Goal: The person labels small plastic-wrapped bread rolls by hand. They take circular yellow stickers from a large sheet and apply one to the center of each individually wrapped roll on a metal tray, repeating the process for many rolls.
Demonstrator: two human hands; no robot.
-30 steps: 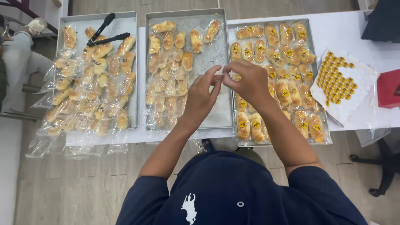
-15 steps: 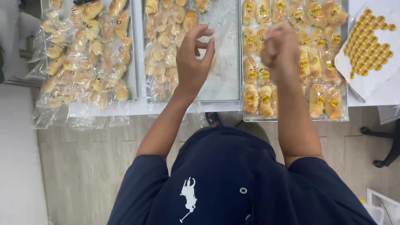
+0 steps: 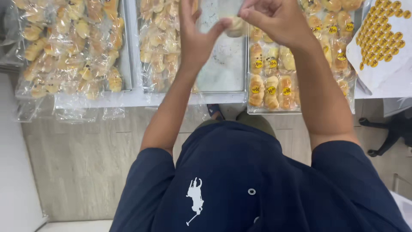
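Both hands pinch one bagged pastry (image 3: pixel 234 25) above the middle tray (image 3: pixel 223 73) — left hand (image 3: pixel 195 36) on the clear wrap's left edge, right hand (image 3: pixel 274 19) on its top. Looks light, soft, crushable; film slippery — best held by the wrap edges, not the bun.

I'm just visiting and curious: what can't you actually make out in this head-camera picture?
- Left hand and right hand: fingertips cut off by the top edge.
- Wrapped pastry between them: mostly hidden by fingers.
- Yellow sticker sheet: stickers too small, cut by the right edge.
- Table front: overlapped by wrappers.
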